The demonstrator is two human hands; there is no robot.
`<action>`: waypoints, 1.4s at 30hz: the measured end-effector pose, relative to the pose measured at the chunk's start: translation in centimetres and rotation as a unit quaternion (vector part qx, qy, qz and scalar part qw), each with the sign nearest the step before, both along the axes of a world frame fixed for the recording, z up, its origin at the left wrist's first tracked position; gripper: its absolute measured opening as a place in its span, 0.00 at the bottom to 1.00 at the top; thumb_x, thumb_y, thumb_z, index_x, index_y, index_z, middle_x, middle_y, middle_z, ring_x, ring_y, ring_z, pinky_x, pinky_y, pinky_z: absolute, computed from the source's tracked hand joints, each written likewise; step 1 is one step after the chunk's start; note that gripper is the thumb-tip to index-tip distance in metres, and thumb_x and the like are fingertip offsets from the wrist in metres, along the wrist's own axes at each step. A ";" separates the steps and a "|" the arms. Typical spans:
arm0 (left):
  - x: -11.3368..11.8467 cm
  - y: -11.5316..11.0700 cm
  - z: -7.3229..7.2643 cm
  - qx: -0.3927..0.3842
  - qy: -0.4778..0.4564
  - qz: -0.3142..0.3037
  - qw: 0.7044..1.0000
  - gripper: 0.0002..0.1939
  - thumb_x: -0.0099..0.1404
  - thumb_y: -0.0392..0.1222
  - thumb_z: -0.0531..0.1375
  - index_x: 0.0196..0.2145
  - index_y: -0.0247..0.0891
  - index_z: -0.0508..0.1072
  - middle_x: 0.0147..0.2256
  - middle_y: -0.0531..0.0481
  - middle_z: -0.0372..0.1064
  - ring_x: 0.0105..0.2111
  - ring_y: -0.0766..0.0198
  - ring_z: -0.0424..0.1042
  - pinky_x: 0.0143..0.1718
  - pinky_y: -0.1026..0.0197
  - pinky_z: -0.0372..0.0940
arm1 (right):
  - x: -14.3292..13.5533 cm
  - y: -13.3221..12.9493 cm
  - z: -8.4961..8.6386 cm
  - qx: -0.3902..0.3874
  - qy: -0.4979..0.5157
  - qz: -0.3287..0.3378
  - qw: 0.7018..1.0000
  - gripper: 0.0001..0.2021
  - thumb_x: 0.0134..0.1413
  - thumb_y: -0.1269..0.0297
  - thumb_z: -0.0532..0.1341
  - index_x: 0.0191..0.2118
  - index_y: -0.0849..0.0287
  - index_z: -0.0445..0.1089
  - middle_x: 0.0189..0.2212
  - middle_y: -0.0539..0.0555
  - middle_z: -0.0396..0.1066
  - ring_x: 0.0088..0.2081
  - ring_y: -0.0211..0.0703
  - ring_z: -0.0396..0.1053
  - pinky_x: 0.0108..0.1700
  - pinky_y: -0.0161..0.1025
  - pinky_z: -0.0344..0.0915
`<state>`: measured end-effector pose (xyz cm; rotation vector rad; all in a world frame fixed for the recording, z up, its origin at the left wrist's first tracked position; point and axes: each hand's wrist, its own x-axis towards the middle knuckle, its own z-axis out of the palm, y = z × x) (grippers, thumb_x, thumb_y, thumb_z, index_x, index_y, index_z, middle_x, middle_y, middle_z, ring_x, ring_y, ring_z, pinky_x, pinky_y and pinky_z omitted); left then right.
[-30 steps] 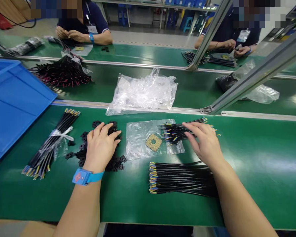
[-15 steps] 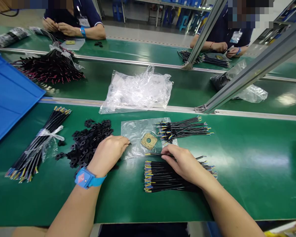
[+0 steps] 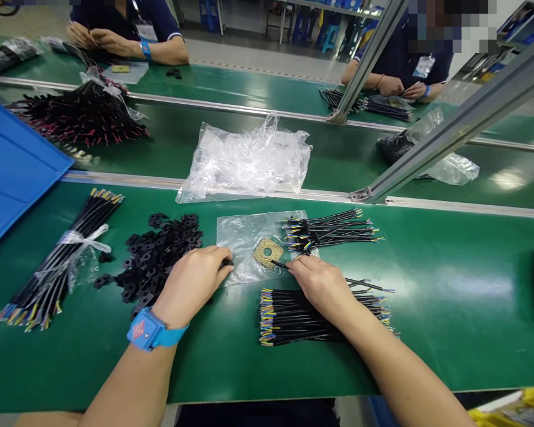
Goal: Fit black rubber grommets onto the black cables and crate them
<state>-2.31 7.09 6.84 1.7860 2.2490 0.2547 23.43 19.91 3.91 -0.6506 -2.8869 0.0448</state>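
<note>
My right hand (image 3: 318, 281) is closed on a short black cable (image 3: 279, 264), whose stripped tip lies over the tan square sponge (image 3: 263, 244) with a hole in it. Between the thumb and fingers of my left hand (image 3: 198, 276) is a small black plastic part (image 3: 226, 262); most of it is hidden. A clear plastic bag (image 3: 238, 234) lies flat under the sponge. Left of it is a heap of black plastic parts (image 3: 160, 249). Below my right hand lies a row of black cables (image 3: 293, 320), and above it cables with black parts on them (image 3: 338, 231).
A tied cable bundle (image 3: 66, 255) and a blue bin (image 3: 18, 172) are at the left. Behind the metal rail lie a crumpled clear bag (image 3: 249, 160) and a dark wire bundle (image 3: 89, 115). A slanted metal post (image 3: 449, 112) rises at right. Two people work across the bench.
My right hand has moved up and left with the cable, bringing its tip onto the sponge. The black part in my left hand shows more now. The view has shifted slightly.
</note>
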 end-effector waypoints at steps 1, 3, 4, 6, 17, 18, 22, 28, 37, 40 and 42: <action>0.2 0.0 0.1 0.012 -0.025 0.014 1.000 0.11 0.67 0.42 0.59 0.44 0.41 0.79 0.40 0.42 0.81 0.39 0.45 0.80 0.36 0.52 0.69 | 0.0 0.0 0.0 0.008 0.004 -0.001 1.000 0.08 0.66 0.75 0.61 0.43 0.57 0.77 0.34 0.53 0.77 0.36 0.43 0.75 0.34 0.35 0.68; 0.5 0.1 0.3 0.055 -0.105 0.053 0.992 0.15 0.66 0.43 0.60 0.49 0.41 0.77 0.42 0.42 0.81 0.42 0.46 0.81 0.39 0.52 0.71 | 0.0 0.0 0.3 0.011 0.038 -0.001 0.999 0.09 0.68 0.75 0.60 0.45 0.58 0.77 0.33 0.53 0.78 0.34 0.42 0.76 0.33 0.34 0.68; 0.7 0.2 0.5 0.081 -0.159 0.077 0.981 0.16 0.65 0.45 0.62 0.49 0.42 0.77 0.43 0.43 0.81 0.42 0.47 0.81 0.41 0.52 0.72 | 0.0 -0.1 0.5 0.002 0.067 0.002 0.998 0.10 0.69 0.74 0.59 0.48 0.59 0.77 0.34 0.53 0.78 0.34 0.41 0.76 0.34 0.34 0.69; 1.2 0.4 0.9 0.130 -0.291 0.125 0.940 0.17 0.62 0.49 0.66 0.48 0.43 0.77 0.43 0.45 0.81 0.43 0.50 0.80 0.44 0.53 0.74 | 0.0 -0.3 1.1 -0.025 0.142 0.015 0.989 0.12 0.71 0.73 0.56 0.52 0.60 0.76 0.36 0.54 0.78 0.35 0.40 0.77 0.37 0.33 0.72; 3.8 1.4 1.1 0.110 -0.743 0.205 0.628 0.24 0.48 0.46 0.80 0.40 0.40 0.78 0.38 0.49 0.82 0.33 0.67 0.78 0.34 0.68 0.72 | 0.3 -2.1 3.5 0.005 0.286 0.037 0.957 0.14 0.70 0.74 0.58 0.54 0.58 0.76 0.33 0.52 0.77 0.31 0.36 0.74 0.32 0.32 0.71; 3.8 1.4 1.1 0.106 -0.749 0.201 0.622 0.24 0.48 0.46 0.80 0.41 0.40 0.78 0.38 0.49 0.82 0.32 0.67 0.78 0.34 0.68 0.72 | 0.3 -2.1 3.4 0.005 0.281 0.033 0.959 0.14 0.69 0.74 0.58 0.54 0.58 0.77 0.33 0.52 0.77 0.31 0.36 0.74 0.32 0.32 0.71; 3.6 1.2 1.1 0.111 -0.735 0.188 0.642 0.25 0.49 0.47 0.79 0.42 0.40 0.77 0.39 0.47 0.82 0.34 0.63 0.80 0.35 0.64 0.73 | 0.4 -2.0 3.1 0.016 0.271 0.028 0.962 0.16 0.68 0.76 0.59 0.56 0.58 0.76 0.33 0.52 0.78 0.31 0.37 0.74 0.33 0.33 0.71; 3.8 1.0 0.9 0.129 -0.665 0.204 0.707 0.26 0.50 0.47 0.79 0.43 0.40 0.76 0.39 0.46 0.83 0.37 0.59 0.82 0.39 0.61 0.76 | 1.0 -2.4 3.8 0.099 0.247 0.081 0.961 0.23 0.68 0.77 0.56 0.66 0.62 0.67 0.37 0.56 0.80 0.32 0.41 0.74 0.35 0.38 0.70; 4.0 0.7 0.8 0.090 -0.680 0.153 0.711 0.27 0.52 0.45 0.78 0.47 0.42 0.76 0.32 0.51 0.83 0.38 0.58 0.83 0.42 0.61 0.78 | 1.0 -2.5 4.9 0.120 0.243 0.108 0.957 0.20 0.71 0.71 0.57 0.64 0.53 0.69 0.38 0.53 0.82 0.35 0.40 0.77 0.34 0.37 0.69; 4.5 0.5 0.7 0.083 -0.641 0.118 0.754 0.22 0.53 0.45 0.77 0.44 0.43 0.79 0.37 0.49 0.83 0.39 0.56 0.83 0.42 0.59 0.78 | 1.0 -2.5 4.6 0.096 0.254 0.113 0.956 0.19 0.70 0.73 0.57 0.62 0.55 0.71 0.37 0.53 0.82 0.34 0.41 0.77 0.34 0.38 0.71; 4.7 0.4 0.5 0.106 -0.598 0.089 0.789 0.15 0.54 0.46 0.77 0.37 0.42 0.81 0.48 0.45 0.81 0.40 0.56 0.83 0.43 0.58 0.78 | 0.8 -2.6 4.3 0.060 0.281 0.107 0.952 0.16 0.69 0.73 0.59 0.58 0.58 0.73 0.36 0.54 0.82 0.31 0.40 0.76 0.34 0.37 0.72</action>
